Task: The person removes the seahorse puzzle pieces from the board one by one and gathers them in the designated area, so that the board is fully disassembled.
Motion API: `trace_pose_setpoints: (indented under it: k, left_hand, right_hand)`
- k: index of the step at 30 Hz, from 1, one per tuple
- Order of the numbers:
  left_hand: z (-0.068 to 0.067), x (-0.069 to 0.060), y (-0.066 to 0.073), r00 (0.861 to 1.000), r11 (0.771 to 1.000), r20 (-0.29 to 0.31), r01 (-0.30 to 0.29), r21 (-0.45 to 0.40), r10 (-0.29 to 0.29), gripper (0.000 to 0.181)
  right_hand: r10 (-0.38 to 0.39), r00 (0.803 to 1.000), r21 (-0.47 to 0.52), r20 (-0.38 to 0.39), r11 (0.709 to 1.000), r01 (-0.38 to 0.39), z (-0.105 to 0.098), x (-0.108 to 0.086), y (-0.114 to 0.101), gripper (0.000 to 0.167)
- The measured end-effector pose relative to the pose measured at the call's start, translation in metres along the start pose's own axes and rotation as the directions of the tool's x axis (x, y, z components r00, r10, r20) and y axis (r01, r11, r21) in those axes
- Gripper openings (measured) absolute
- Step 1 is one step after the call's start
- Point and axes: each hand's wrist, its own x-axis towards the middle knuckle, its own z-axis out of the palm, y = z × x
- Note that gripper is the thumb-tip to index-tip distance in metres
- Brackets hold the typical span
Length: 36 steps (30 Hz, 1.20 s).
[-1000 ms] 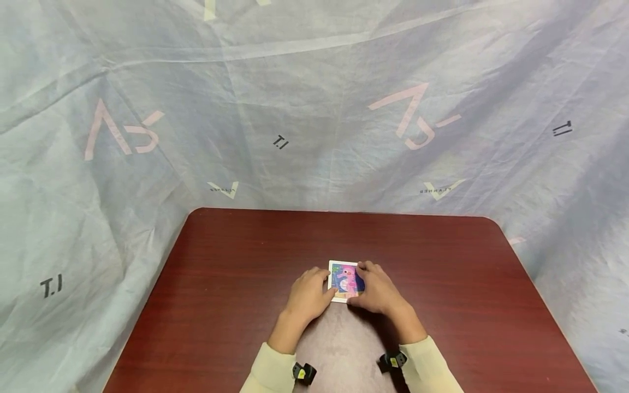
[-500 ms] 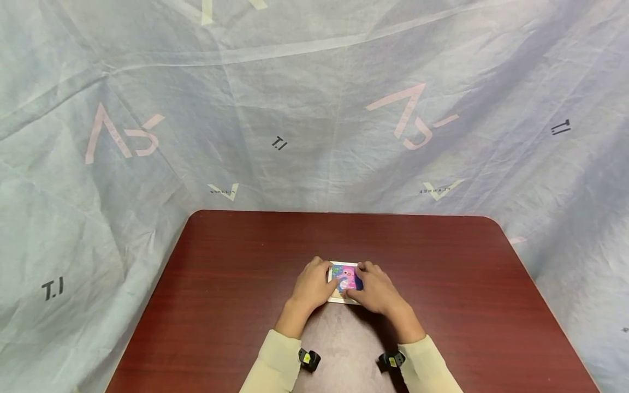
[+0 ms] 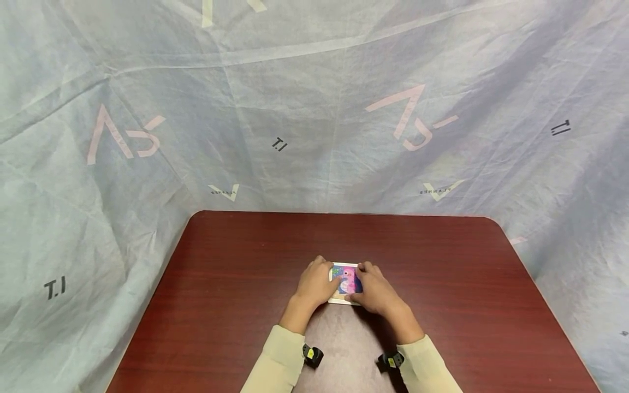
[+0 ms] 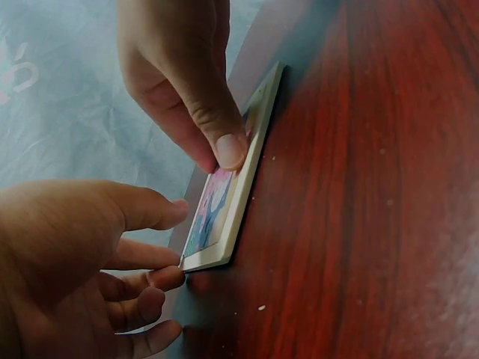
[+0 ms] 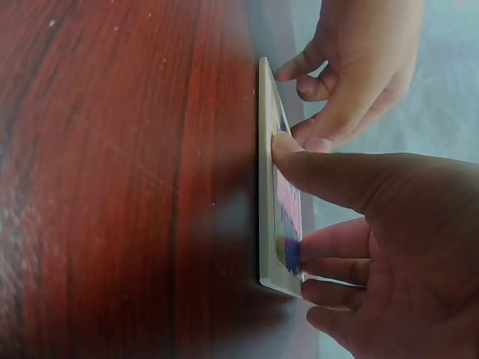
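A small picture puzzle [image 3: 348,275] lies flat near the middle of the table, with a pink creature on blue inside a cream frame [image 4: 247,183]. My right hand [image 3: 378,289] grips it from the right: the thumb [image 5: 296,157] bears on the picture's near part, and the fingers [image 5: 337,247] reach over its right side. At the left stands my left hand [image 3: 314,281]. In the left wrist view its fingers [image 4: 146,258] touch the frame's corner, while the thumb [image 4: 153,209] is held loosely over the picture. Both hands hide the puzzle's sides.
The dark red table [image 3: 236,295] has rounded far corners. Pale printed sheeting [image 3: 314,109] hangs behind it and on both sides. A small black device sits at the left wrist [image 3: 313,355] and another at the right wrist [image 3: 390,361].
My left hand has moved a little right and away from me, its thumb now further over the picture. My right hand has barely moved, and the puzzle stays almost in place.
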Motion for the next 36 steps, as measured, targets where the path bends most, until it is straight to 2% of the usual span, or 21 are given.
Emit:
trace_pose_setpoints:
  k: [5,10,15,22,27,36]
  left_hand:
    - [0.002,0.002,0.000,1.000,1.000,-0.002,0.004,0.009,-0.004,0.045]
    - [0.004,0.003,0.001,1.000,1.000,0.000,0.007,0.018,-0.007,0.044]
    - [0.004,0.005,0.003,1.000,1.000,0.017,0.019,-0.019,-0.019,0.046]
    - [0.003,0.008,0.002,0.999,0.996,0.026,0.049,-0.080,-0.047,0.043]
    - [0.004,0.012,0.002,0.997,0.992,0.032,0.068,-0.110,-0.065,0.039]
    - [0.001,0.013,0.004,0.993,0.980,0.076,0.107,-0.169,-0.095,0.040]
  right_hand:
    - [0.000,1.000,0.020,-0.015,1.000,0.000,0.003,0.001,-0.002,0.081]
    - [-0.002,1.000,0.008,-0.016,1.000,0.002,0.005,0.001,-0.006,0.071]
    - [-0.005,0.999,-0.008,-0.040,1.000,0.005,0.005,0.001,-0.007,0.062]
    - [-0.002,1.000,0.023,-0.025,1.000,0.003,0.006,0.002,-0.008,0.066]
    - [0.007,1.000,0.040,-0.023,0.999,-0.006,0.004,0.002,-0.009,0.063]
    - [0.011,1.000,0.065,-0.021,0.998,-0.009,0.003,0.002,-0.006,0.066]
